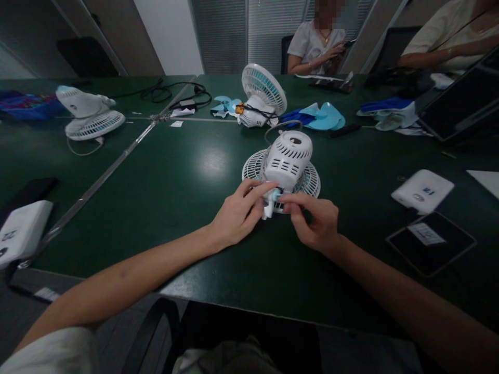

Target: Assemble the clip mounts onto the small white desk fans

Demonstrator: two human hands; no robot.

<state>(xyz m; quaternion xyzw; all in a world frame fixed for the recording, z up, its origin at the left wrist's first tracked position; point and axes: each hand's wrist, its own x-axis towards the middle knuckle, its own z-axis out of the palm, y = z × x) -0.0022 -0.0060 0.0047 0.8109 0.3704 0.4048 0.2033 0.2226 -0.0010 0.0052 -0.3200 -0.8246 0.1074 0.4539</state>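
A white fan [290,156] lies face down on the green table in front of me, its motor housing upward and its round grille [313,179] underneath. At its near end sits a white bracket [268,209] with a small light-blue knob [276,194]. My left hand [239,213] is closed on the bracket from the left, index finger stretched across the housing's lower edge. From the right, my right hand [316,221] pinches at the knob with thumb and index finger. My fingers partly hide the contact.
Behind stands another white fan [265,93] beside light-blue fan blades [325,117]. A third fan [91,117] lies at left. White boxes [423,191] [25,231], a black tray-like pad [431,244] and a dark monitor [463,98] flank me. Two people sit across the table.
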